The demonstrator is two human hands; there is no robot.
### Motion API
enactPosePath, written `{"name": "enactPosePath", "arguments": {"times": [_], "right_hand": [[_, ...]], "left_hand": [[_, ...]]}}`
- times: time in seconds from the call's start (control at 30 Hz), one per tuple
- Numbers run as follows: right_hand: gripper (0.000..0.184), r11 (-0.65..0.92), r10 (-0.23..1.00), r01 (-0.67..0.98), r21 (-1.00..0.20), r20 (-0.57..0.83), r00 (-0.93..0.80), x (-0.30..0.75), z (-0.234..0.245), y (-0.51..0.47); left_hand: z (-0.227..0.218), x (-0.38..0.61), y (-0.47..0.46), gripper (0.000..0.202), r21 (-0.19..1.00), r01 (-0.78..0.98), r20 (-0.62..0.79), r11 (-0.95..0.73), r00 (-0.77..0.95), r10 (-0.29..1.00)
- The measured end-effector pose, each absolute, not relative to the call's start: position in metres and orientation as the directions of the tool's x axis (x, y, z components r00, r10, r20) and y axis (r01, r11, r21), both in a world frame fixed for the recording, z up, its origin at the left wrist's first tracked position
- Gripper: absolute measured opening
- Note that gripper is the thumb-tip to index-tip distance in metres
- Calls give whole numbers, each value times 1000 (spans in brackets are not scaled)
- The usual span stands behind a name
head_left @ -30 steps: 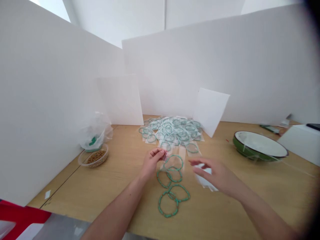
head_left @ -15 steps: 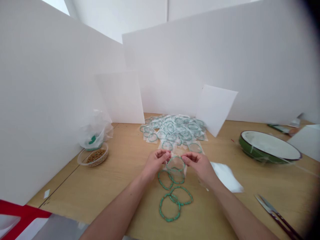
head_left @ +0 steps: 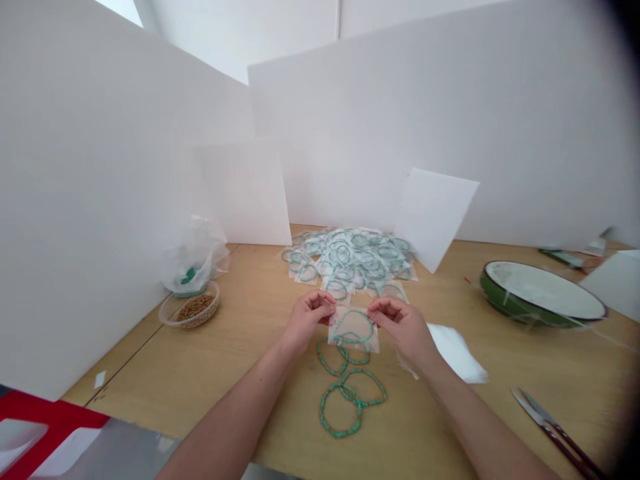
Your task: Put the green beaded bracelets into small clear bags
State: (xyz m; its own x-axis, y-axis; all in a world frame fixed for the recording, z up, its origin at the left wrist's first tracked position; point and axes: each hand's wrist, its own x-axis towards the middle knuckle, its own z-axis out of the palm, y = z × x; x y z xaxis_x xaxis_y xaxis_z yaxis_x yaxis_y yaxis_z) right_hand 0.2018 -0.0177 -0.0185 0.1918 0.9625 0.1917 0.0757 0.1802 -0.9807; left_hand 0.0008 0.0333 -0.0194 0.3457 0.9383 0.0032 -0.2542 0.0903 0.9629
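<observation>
Between my two hands is a small clear plastic bag (head_left: 332, 333) with a green bead bracelet (head_left: 371, 327) inside it. My left hand (head_left: 309, 319) pinches the bag's upper left corner between thumb and fingers. At the upper right corner my right hand (head_left: 400, 325) holds it the same way. Several loose green bead bracelets (head_left: 341, 433) lie overlapping on the table just below the bag. Beyond my hands is a heap of bagged bracelets (head_left: 350, 257).
A stack of empty clear bags (head_left: 457, 353) lies right of my right forearm, with scissors (head_left: 550, 427) nearer me. A green enamel basin (head_left: 525, 310) stands far right. At left are a tub of brown beads (head_left: 195, 310) and a plastic bag with green beads (head_left: 187, 277). White panels (head_left: 435, 217) surround the table.
The bag between my hands now lies flatter and more spread out, with the bracelet showing inside. My hands have moved slightly, and the view has shifted a little.
</observation>
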Motion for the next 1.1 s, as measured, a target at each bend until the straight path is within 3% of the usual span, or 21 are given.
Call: {"name": "enactPosePath", "arguments": {"times": [0.33,0.9,1.1], "right_hand": [[21,183,964,-82,-980,163,208,202,-25,-16],[5,245,956,-6,-969,241,169,202,-15,-22],[13,291,942,-2,-957,286,178,203,-17,-27]], "left_hand": [[-15,0,31,15,910,-364,-36,199,409,912],[-13,-5,35,15,913,-367,21,178,478,878],[-13,-8,35,6,933,-321,32,164,529,848]]}}
